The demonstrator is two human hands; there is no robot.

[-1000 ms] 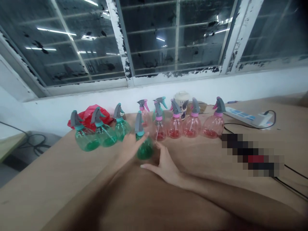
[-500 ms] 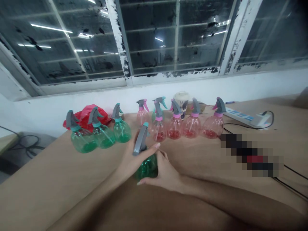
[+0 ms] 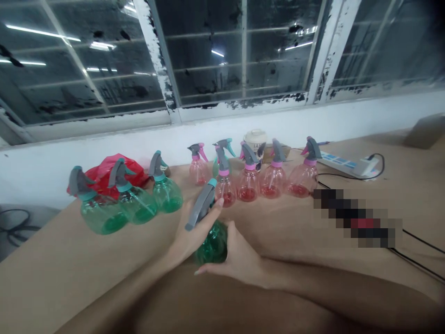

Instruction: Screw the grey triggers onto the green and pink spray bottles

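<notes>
A green spray bottle (image 3: 212, 245) with a grey and teal spray head is between my hands, just above or on the table in front of me; which one I cannot tell. My left hand (image 3: 190, 237) wraps the neck below the spray head, thumb across the near side. Around the green body curls my right hand (image 3: 242, 260), its thumb under the lower part. To the left stand three green spray bottles, the closest one (image 3: 167, 197) beside my left hand. Behind the held bottle is a row of pink spray bottles, among them one (image 3: 247, 188) with red liquid.
A red plastic bag (image 3: 120, 169) lies at the back left. At the back are a lidded paper cup (image 3: 255, 138), a pink spray bottle (image 3: 198, 171) and a teal-triggered one. A white power strip (image 3: 349, 166) and black cables lie right, near a blurred-out dark object (image 3: 354, 218).
My view has turned slightly, so the standing bottles on the left appear further left. The held bottle's spray head leans a little more. Both hands keep their grip.
</notes>
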